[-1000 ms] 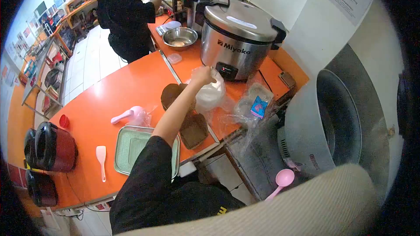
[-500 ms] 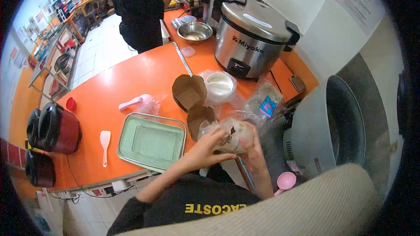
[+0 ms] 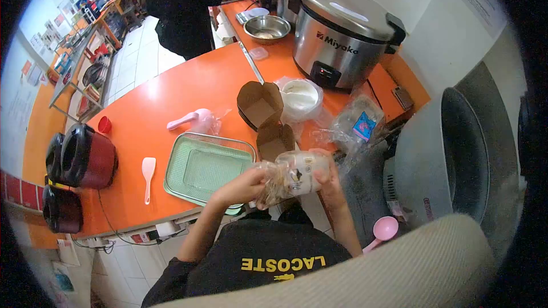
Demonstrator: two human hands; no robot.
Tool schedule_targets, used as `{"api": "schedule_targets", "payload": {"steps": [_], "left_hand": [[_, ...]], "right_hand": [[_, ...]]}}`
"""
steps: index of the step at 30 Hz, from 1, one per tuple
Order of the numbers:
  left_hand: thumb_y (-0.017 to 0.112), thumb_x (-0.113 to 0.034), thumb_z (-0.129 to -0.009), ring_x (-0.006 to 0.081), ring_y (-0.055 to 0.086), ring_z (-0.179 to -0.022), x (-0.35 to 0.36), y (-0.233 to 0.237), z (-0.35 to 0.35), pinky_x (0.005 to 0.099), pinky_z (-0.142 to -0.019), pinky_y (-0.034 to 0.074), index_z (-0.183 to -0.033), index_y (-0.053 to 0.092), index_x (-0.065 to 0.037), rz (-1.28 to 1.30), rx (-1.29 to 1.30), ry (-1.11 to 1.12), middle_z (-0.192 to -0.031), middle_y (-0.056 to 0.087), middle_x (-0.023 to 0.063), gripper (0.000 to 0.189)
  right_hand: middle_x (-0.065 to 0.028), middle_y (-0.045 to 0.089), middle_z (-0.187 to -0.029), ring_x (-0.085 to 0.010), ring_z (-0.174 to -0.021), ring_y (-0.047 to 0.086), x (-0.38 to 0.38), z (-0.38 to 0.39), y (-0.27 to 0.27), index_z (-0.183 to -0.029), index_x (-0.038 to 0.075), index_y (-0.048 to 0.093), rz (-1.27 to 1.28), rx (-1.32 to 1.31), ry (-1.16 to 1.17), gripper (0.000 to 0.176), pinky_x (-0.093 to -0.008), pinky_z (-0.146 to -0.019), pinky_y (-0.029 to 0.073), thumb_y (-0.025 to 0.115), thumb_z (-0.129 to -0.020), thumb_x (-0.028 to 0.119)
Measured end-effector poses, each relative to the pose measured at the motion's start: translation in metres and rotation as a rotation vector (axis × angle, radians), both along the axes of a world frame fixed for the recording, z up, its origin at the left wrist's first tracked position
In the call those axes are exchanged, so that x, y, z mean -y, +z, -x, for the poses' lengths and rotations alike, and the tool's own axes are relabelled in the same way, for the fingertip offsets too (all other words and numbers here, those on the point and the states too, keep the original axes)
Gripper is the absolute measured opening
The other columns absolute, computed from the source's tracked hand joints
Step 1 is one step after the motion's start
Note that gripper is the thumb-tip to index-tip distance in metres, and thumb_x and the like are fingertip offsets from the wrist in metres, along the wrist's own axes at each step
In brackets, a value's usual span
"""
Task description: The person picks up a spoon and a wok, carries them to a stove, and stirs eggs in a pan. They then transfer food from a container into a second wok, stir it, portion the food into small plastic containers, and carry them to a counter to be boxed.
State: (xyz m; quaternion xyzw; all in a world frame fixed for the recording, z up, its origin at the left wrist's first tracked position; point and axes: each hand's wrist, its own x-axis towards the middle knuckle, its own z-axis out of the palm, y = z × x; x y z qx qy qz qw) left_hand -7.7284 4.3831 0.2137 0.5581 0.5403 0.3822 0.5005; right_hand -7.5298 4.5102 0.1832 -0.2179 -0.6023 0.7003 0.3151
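Close in front of my body, both hands hold a see-through plastic package (image 3: 302,172) with dark print; I cannot make out what is inside. My left hand (image 3: 248,185) is closed on its crumpled plastic end. My right hand (image 3: 329,181) grips the printed end from the right side. Just beyond the package stand two open brown cardboard boxes (image 3: 261,101). A white tub (image 3: 299,98) in a plastic bag, with white contents, stands beside them. To the left of my left hand is a green basket tray (image 3: 211,168) with a metal rim.
A white rice paddle (image 3: 148,178) and a pink scoop (image 3: 197,120) lie on the orange counter (image 3: 137,131). Large Miyako cooker (image 3: 348,37) stands behind. Steel bowl (image 3: 266,28), dark red cooker (image 3: 91,157), grey drum (image 3: 422,154) and pink ladle-like scoop (image 3: 385,229) surround the area. A person in black (image 3: 180,8) stands beyond.
The package has turned in my hands, and its print faces up more. My left hand has moved from over it to its crumpled left end. The view has shifted slightly.
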Motion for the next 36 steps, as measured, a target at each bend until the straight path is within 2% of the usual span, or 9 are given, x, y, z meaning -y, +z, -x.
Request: {"api": "schedule_targets", "payload": {"steps": [3, 6, 9, 14, 18, 22, 29, 31, 36], "left_hand": [[0.056, -0.013, -0.085, 0.0185, 0.054, -0.1, -0.006, 0.017, -0.012, 0.033, -0.09, 0.042, -0.109, 0.057, -0.002, 0.421, 0.156, 0.218, -0.1, 0.058, 0.0111, 0.027], [0.056, -0.011, -0.084, 0.0182, 0.055, -0.093, -0.006, -0.006, -0.011, 0.0315, -0.083, 0.044, -0.111, 0.055, -0.001, 0.127, 0.286, 0.331, -0.1, 0.057, 0.0115, 0.029], [0.059, -0.018, -0.084, 0.0219, 0.055, -0.095, -0.009, -0.021, -0.006, 0.035, -0.087, 0.043, -0.117, 0.052, -0.002, -0.284, -0.051, 0.304, -0.104, 0.058, 0.0117, 0.038], [0.069, -0.029, -0.077, 0.0256, 0.055, -0.098, -0.012, 0.001, 0.013, 0.0399, -0.086, 0.043, -0.106, 0.056, -0.002, -0.072, -0.162, -0.214, -0.107, 0.058, 0.0135, 0.041], [0.071, -0.032, -0.076, 0.0216, 0.058, -0.088, -0.008, 0.005, 0.009, 0.0355, -0.075, 0.047, -0.1, 0.058, -0.003, -0.261, -0.454, -0.143, -0.099, 0.06, 0.0102, 0.039], [0.063, -0.024, -0.085, 0.0165, 0.055, -0.081, 0.004, -0.032, -0.007, 0.03, -0.071, 0.047, -0.104, 0.057, -0.003, -0.07, 0.159, 0.253, -0.092, 0.058, 0.006, 0.029], [0.06, -0.024, -0.086, 0.0182, 0.057, -0.088, 0.019, -0.028, -0.001, 0.0328, -0.076, 0.046, -0.107, 0.059, -0.005, -0.066, 0.074, 0.263, -0.097, 0.06, 0.0079, 0.029], [0.063, -0.025, -0.083, 0.0182, 0.057, -0.088, 0.022, -0.047, 0.013, 0.0327, -0.076, 0.046, -0.106, 0.06, -0.004, -0.236, -0.146, 0.234, -0.095, 0.061, 0.0081, 0.031], [0.068, -0.024, -0.08, 0.0168, 0.057, -0.083, 0.028, -0.03, 0.006, 0.0318, -0.073, 0.046, -0.101, 0.064, -0.004, -0.034, 0.081, 0.294, -0.091, 0.063, 0.008, 0.03]], "right_hand": [[-0.0101, 0.05, -0.116, -0.0218, -0.11, 0.047, 0.01, 0.001, 0.006, -0.117, 0.005, 0.049, -0.067, 0.054, -0.116, 0.048, -0.0337, -0.095, 0.036, 0.064, -0.079, 0.031], [-0.013, 0.05, -0.115, -0.0251, -0.111, 0.047, 0.012, -0.004, 0.006, -0.116, 0.005, 0.05, -0.388, 0.135, -0.205, 0.049, -0.0365, -0.096, 0.036, 0.066, -0.078, 0.033], [-0.0153, 0.05, -0.117, -0.0295, -0.112, 0.047, 0.016, -0.008, 0.01, -0.115, 0.005, 0.052, -0.625, 0.117, -0.223, 0.049, -0.04, -0.096, 0.036, 0.068, -0.077, 0.033], [-0.0157, 0.049, -0.119, -0.0294, -0.112, 0.047, 0.028, -0.01, 0.018, -0.113, 0.005, 0.053, -0.637, 0.155, -0.195, 0.05, -0.0401, -0.097, 0.035, 0.067, -0.078, 0.039], [-0.0171, 0.049, -0.119, -0.0302, -0.112, 0.047, 0.033, -0.008, 0.013, -0.113, 0.007, 0.053, -0.63, 0.198, -0.22, 0.052, -0.041, -0.095, 0.037, 0.068, -0.077, 0.042], [-0.0171, 0.048, -0.121, -0.0339, -0.112, 0.048, 0.035, -0.004, 0.013, -0.116, 0.01, 0.053, -0.682, 0.233, -0.254, 0.052, -0.0428, -0.093, 0.041, 0.072, -0.075, 0.035], [-0.0182, 0.049, -0.121, -0.0352, -0.11, 0.051, 0.04, 0.005, 0.017, -0.115, 0.01, 0.054, -0.732, 0.201, -0.212, 0.053, -0.043, -0.091, 0.043, 0.073, -0.074, 0.036], [-0.0183, 0.05, -0.12, -0.0353, -0.109, 0.051, 0.045, 0.01, 0.018, -0.114, 0.009, 0.054, -0.72, 0.196, -0.211, 0.053, -0.0429, -0.09, 0.044, 0.073, -0.074, 0.037], [-0.0186, 0.05, -0.12, -0.0356, -0.109, 0.051, 0.049, 0.018, 0.016, -0.114, 0.009, 0.054, -0.69, 0.225, -0.268, 0.053, -0.0431, -0.09, 0.044, 0.072, -0.074, 0.04]]}}
